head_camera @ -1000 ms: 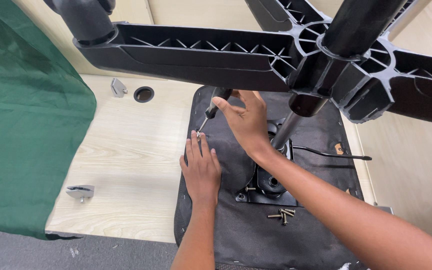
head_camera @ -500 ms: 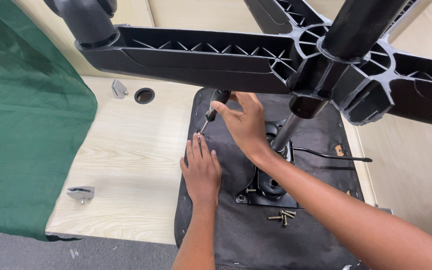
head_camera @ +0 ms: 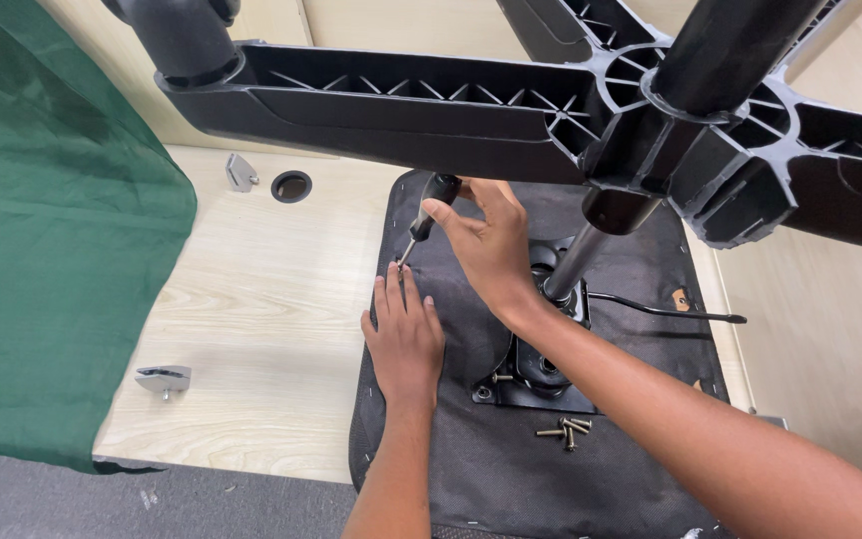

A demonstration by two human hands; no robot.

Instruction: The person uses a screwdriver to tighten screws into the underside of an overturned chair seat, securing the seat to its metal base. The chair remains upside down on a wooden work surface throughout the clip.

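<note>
**Two hands at the upturned chair seat**

One screwdriver point(head_camera: 423, 217) stands tilted, tip on the black seat underside point(head_camera: 471, 469) near its left edge. Right hand point(head_camera: 486, 245) fingers are clamped on its handle; left hand point(head_camera: 406, 334) lies flat, fingers together, beside the tip. Loose screws point(head_camera: 566, 429) lie near the mounting plate point(head_camera: 541, 374). Since the earlier frames, both hands have barely shifted.
</note>
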